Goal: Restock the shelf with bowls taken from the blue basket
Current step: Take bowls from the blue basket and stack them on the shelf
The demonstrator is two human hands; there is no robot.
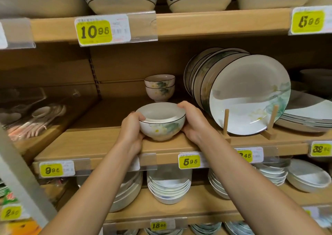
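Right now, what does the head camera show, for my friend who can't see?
A left hand and a right hand hold a flowered bowl at a wooden shelf. Two matching bowls sit stacked behind it; plates stand beside it.

Left of the two stacked bowls the shelf lies bare as far as the packed spoons. Right of them, leaning plates on a wooden stand close the way; another bowl fills the space in front.

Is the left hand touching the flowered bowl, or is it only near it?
Touching. The head view shows the left hand wrapped on the bowl, its fingers over the rim, no gap. The right hand grips the opposite side.
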